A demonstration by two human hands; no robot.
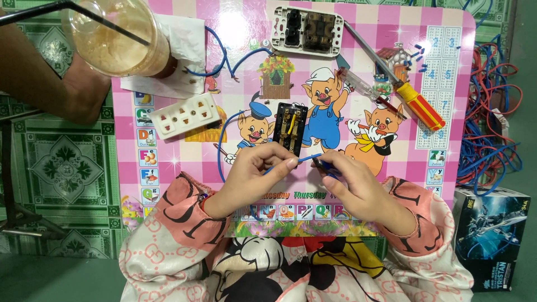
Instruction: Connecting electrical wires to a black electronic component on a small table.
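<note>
White socket strip, orange-handled screwdriver, plastic drink cup.

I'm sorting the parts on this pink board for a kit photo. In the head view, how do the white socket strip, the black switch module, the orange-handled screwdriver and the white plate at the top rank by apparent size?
1. Orange-handled screwdriver, the longest.
2. White plate and white socket strip: look alike, no ranking.
3. Black switch module, the smallest.

Between my fingers runs a blue wire; beyond them lie a black-and-brass switch block and a pink checked bench, red-and-yellow screwdriver farther right.
</note>
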